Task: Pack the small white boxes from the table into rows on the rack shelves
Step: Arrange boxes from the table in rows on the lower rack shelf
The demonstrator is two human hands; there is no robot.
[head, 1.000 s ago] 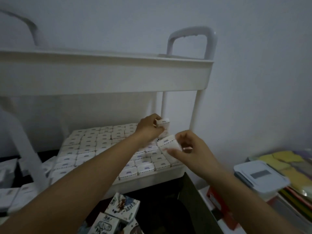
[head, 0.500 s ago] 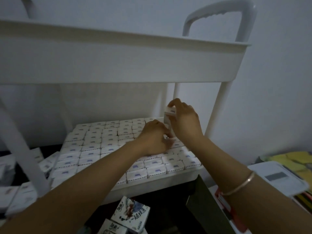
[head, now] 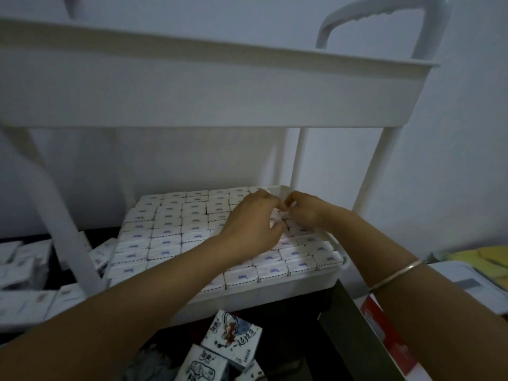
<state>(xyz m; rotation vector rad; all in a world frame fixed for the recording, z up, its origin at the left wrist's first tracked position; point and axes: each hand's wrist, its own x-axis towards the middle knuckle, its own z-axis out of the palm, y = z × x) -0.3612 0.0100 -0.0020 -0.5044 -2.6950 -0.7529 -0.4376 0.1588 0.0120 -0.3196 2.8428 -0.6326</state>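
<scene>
Upper tray (head: 192,92) overhangs the shelf (head: 275,294), printed cartons (head: 232,340) below its front; white boxes (head: 165,237) (purple mark, dotted edges) fill it in tight rows, left hand (head: 253,224) and right hand (head: 308,213) curled at its far-right corner, grip unclear.

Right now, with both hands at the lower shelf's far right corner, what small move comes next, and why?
Probably press down to seat the small white boxes in that corner, then let go. The left hand and right hand meet over the far rows by the lower shelf rim, fingers curled downward; what they hold is hidden.
</scene>
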